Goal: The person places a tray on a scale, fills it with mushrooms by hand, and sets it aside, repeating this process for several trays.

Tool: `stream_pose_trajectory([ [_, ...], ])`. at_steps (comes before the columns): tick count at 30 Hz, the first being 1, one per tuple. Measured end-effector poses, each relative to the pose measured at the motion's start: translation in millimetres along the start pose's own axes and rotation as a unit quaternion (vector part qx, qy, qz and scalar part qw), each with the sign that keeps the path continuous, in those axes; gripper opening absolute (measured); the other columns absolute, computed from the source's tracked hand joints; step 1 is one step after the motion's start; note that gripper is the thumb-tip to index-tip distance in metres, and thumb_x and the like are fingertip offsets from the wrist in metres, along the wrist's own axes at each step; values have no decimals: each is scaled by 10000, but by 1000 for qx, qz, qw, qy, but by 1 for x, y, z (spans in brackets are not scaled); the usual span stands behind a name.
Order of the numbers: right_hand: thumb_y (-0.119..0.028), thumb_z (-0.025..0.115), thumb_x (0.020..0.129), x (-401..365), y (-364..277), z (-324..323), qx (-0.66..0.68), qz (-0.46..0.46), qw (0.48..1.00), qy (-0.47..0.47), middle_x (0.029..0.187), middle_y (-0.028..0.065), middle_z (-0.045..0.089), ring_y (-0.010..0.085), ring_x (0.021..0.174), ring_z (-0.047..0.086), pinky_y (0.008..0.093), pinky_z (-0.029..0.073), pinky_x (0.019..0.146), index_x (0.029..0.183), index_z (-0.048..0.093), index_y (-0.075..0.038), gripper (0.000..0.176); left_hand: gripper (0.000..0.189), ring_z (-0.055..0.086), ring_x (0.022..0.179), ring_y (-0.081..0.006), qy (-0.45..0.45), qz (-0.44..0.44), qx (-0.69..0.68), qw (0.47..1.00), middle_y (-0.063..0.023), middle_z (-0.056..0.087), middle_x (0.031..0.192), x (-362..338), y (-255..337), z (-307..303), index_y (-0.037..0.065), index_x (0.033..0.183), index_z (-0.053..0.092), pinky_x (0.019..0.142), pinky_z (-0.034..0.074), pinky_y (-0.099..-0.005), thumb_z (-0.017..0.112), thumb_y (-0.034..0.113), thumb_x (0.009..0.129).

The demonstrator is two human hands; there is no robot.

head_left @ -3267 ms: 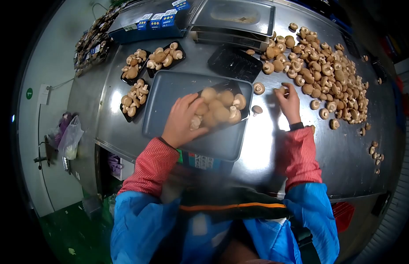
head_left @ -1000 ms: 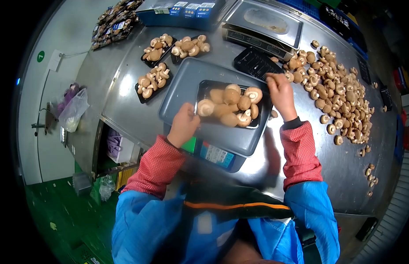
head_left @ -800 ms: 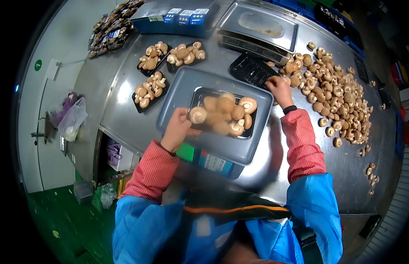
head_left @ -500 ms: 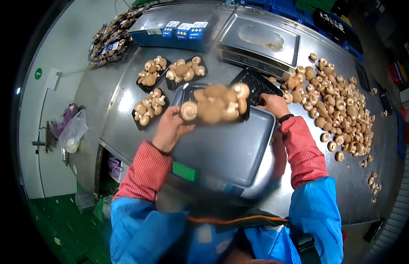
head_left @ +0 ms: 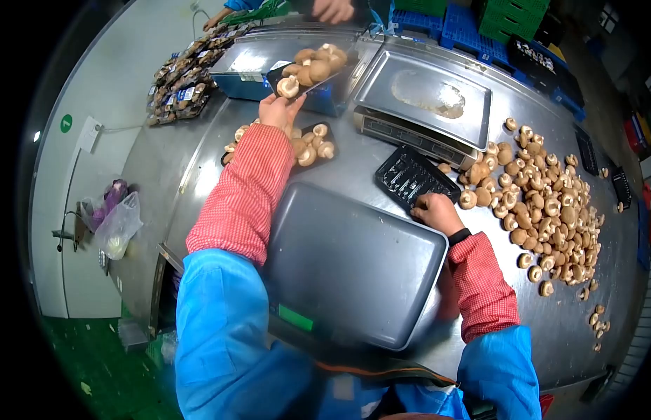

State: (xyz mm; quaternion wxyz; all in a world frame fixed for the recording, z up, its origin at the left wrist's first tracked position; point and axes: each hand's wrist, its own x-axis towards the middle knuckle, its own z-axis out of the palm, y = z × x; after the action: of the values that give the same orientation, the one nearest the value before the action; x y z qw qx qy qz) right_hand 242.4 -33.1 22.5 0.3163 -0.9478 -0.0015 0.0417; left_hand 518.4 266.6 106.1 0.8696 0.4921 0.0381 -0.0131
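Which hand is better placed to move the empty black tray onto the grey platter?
Right. The right hand touches the empty black tray beside the grey platter; the left hand is stretched far forward, holding the filled mushroom tray.

The left hand [head_left: 280,112] holds a filled mushroom tray [head_left: 313,66] out over the counter [head_left: 549,329]; the right hand [head_left: 434,212] rests on an empty black tray [head_left: 413,176], perhaps pinching its edge, beside loose mushrooms [head_left: 549,210].
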Motion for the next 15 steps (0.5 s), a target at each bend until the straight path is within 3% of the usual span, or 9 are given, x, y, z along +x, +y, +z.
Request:
stream_pose_trajectory([
  [1, -196, 705, 790, 0, 1, 1, 8, 1, 1000, 2, 801, 206, 668, 383, 798, 650, 450, 511, 756, 830, 706, -23, 177, 294, 615, 1056, -418, -5, 0, -16, 1000, -283, 512, 1230, 8, -2, 2, -184, 1223, 408, 926, 586, -430, 347, -79, 955],
  [2, -186, 705, 790, 0, 1, 1, 9, -1, 1000, 5, 795, 202, 668, 378, 789, 651, 444, 512, 749, 830, 706, -24, 167, 398, 615, 1060, -423, -25, -15, -54, 998, -314, 458, 1290, 18, -7, -2, -112, 1356, 287, 903, 590, -448, 399, 6, 992],
  [5, -169, 719, 781, -2, 2, 1, 47, 5, 999, 11, 777, 193, 666, 361, 764, 654, 427, 512, 729, 817, 697, -20, 155, 555, 615, 1068, -416, 45, -50, -51, 996, -320, 411, 1329, -2, -14, 15, 24, 1451, 147, 878, 592, -460, 468, 123, 1008],
  [6, -166, 726, 776, -3, 2, 1, 65, 8, 998, 13, 771, 189, 666, 355, 757, 655, 421, 511, 722, 810, 693, -18, 155, 657, 620, 1063, -401, 34, -66, -20, 997, -309, 371, 1359, -9, -21, 13, 123, 1471, 67, 860, 592, -468, 515, 232, 1004],
  [7, -166, 735, 770, -2, 2, 2, 75, 20, 997, 11, 766, 187, 665, 350, 751, 655, 416, 511, 716, 803, 687, -16, 161, 800, 599, 1088, -391, 14, -105, -38, 994, -334, 326, 1421, -24, -25, 13, 133, 1530, 32, 892, 545, -479, 592, 207, 964],
  [9, -167, 752, 757, -2, 5, 4, 93, 46, 995, 5, 756, 181, 663, 340, 739, 654, 407, 509, 705, 789, 676, -11, 176, 516, 650, 961, -309, -26, -148, 15, 989, -242, 555, 1203, -55, -36, 14, 32, 1371, 334, 830, 592, -418, 564, 280, 982],
  [11, -156, 758, 741, -1, 6, 4, 77, 37, 996, 9, 759, 177, 669, 328, 745, 662, 405, 513, 708, 786, 672, -10, 176, 337, 653, 911, -248, -61, -200, 25, 978, -166, 624, 1106, -82, -40, 8, 38, 1196, 516, 832, 579, -387, 587, 278, 971],
  [12, -147, 754, 737, -1, 8, 5, 89, 30, 996, 8, 764, 176, 672, 325, 751, 665, 402, 516, 715, 788, 674, -11, 166, 238, 649, 890, -204, -69, -208, 42, 975, -119, 636, 1085, -104, -34, 14, 79, 1098, 573, 839, 567, -362, 587, 279, 970],
  [15, -109, 713, 735, 1, 18, 12, 98, 7, 995, 9, 766, 169, 679, 319, 768, 674, 395, 522, 733, 779, 678, -9, 114, 253, 637, 888, -181, -66, -200, 76, 975, -109, 639, 1080, -154, -19, 21, 98, 1147, 551, 837, 557, -330, 581, 281, 975],
])
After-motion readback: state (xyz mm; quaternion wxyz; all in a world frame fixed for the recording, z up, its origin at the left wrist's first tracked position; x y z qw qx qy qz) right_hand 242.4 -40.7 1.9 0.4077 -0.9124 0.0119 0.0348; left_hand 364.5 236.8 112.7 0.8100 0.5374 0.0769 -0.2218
